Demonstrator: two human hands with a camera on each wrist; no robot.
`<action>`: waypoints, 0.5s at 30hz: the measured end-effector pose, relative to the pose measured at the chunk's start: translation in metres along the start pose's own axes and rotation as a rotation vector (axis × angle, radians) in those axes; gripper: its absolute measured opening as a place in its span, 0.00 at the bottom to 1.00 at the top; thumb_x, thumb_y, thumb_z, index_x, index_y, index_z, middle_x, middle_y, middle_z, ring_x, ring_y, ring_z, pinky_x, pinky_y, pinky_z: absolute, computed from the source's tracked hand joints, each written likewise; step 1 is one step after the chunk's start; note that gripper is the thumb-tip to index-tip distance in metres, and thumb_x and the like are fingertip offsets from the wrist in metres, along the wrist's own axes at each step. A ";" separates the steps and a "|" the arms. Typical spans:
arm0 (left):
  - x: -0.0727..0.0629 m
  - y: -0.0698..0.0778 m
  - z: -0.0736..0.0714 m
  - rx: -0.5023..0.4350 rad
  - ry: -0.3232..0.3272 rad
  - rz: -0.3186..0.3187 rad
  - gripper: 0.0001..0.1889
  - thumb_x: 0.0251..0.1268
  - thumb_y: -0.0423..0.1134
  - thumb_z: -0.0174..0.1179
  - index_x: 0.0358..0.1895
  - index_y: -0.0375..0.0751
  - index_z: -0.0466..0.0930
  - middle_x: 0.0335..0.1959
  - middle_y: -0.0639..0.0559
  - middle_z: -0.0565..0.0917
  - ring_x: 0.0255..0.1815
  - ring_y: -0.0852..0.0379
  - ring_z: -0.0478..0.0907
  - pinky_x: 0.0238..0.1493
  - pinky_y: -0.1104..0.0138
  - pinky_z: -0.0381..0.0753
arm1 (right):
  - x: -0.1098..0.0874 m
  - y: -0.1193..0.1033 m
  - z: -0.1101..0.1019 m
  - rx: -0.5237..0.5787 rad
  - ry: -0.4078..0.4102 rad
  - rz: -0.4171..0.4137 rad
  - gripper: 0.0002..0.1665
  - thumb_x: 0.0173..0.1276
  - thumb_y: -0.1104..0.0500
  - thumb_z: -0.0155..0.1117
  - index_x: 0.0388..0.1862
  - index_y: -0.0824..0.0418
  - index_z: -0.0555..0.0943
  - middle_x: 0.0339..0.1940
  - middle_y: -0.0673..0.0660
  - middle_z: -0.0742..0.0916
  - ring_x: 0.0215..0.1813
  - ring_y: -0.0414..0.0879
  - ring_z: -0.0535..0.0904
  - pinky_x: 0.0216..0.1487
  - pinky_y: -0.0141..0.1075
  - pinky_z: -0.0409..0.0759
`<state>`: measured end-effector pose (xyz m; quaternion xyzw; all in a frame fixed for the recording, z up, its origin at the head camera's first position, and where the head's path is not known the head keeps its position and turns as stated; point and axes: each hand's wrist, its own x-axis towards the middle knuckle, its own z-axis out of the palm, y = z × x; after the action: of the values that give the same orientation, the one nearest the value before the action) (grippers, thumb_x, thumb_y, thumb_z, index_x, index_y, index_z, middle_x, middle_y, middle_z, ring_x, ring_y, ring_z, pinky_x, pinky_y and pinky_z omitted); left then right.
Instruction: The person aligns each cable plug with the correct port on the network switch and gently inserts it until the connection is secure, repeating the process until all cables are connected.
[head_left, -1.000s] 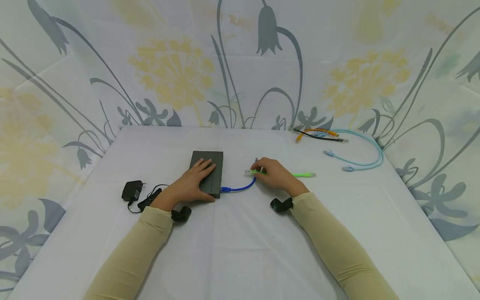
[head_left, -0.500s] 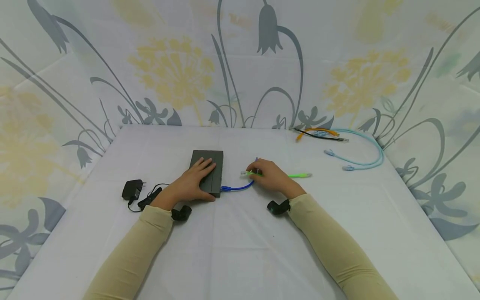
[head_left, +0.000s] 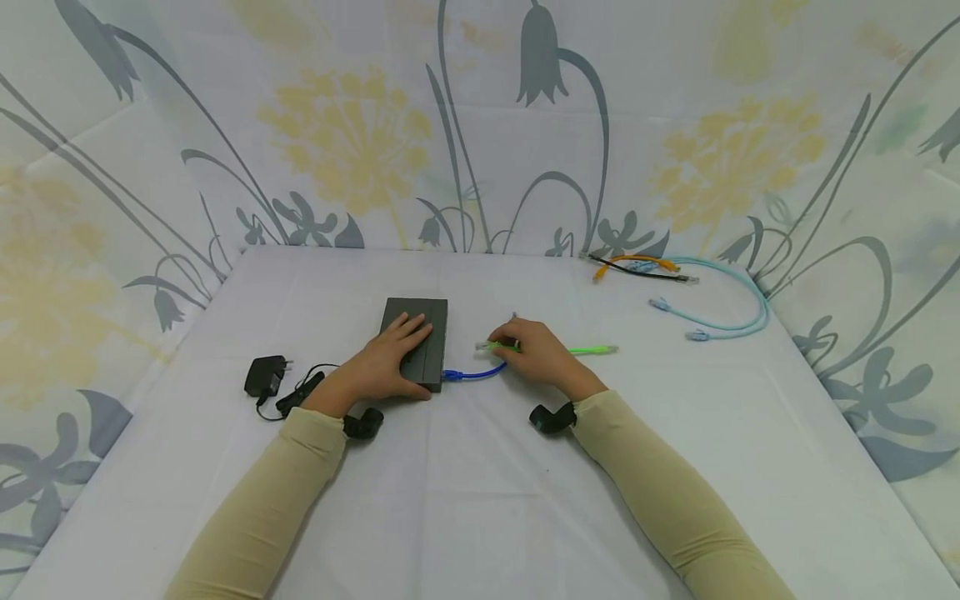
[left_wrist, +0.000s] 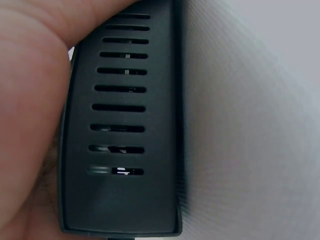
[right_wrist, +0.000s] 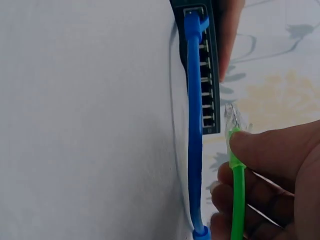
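A dark network switch (head_left: 435,346) lies on the white-covered table. My left hand (head_left: 382,362) rests on it with spread fingers on its top and the thumb along its near side. The left wrist view shows its slotted side (left_wrist: 120,115). A blue network cable (right_wrist: 195,125) is plugged into the end port of the row. My right hand (head_left: 536,357) pinches a green network cable (right_wrist: 238,195) just behind its clear plug (right_wrist: 233,117), which points toward the switch and is apart from it. Part of the blue cable is hidden beneath the right hand.
A black power adapter (head_left: 265,377) with its bundled cord (head_left: 300,393) lies left of the switch. At the back right are an orange cable (head_left: 637,260), a black cable (head_left: 637,272) and light-blue cabling (head_left: 750,292). Patterned cloth walls surround the table.
My right hand has shifted slightly left, carrying the green network cable closer to the network switch. The left hand stays on the switch.
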<state>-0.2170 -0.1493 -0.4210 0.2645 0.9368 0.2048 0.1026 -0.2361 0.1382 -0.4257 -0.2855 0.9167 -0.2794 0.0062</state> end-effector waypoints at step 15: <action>0.000 0.000 0.000 -0.005 -0.004 -0.007 0.58 0.47 0.59 0.73 0.78 0.47 0.48 0.81 0.48 0.44 0.81 0.42 0.34 0.74 0.41 0.51 | -0.001 -0.008 0.006 0.037 0.010 -0.033 0.12 0.68 0.58 0.65 0.48 0.57 0.86 0.42 0.51 0.87 0.41 0.42 0.80 0.42 0.35 0.79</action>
<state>-0.2169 -0.1498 -0.4207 0.2615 0.9370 0.2062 0.1056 -0.2301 0.1296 -0.4268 -0.2993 0.9065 -0.2976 0.0023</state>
